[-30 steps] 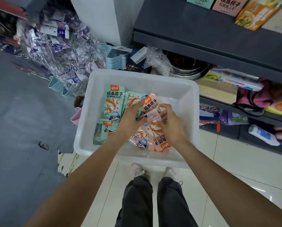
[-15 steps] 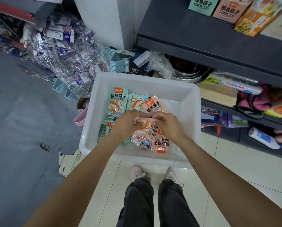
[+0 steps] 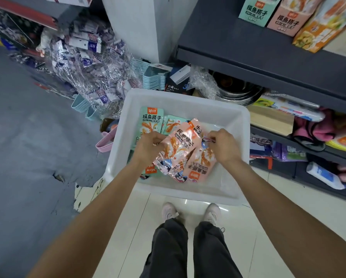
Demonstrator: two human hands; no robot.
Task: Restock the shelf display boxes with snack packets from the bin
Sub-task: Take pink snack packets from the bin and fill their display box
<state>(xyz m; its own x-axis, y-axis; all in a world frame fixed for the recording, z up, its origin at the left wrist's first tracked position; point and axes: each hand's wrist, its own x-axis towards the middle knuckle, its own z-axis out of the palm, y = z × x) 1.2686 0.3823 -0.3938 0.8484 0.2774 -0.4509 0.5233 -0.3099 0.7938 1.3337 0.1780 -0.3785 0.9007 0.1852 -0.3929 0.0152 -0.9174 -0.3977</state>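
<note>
The pink packets lie in the white bin between both hands, long axes running from near-left to far-right. The left hand pinches their left edge; the right hand pinches something small at their far-right corner. Both are equally near. The packets are glossy, crinkled pink foil with orange print; green packets lie beneath, far-left. The display boxes stand on the shelf up at far right.

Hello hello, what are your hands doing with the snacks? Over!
Left hand and right hand both gripping pink packets over the white bin. Green packets lying in the bin. Nothing blocking.
</note>
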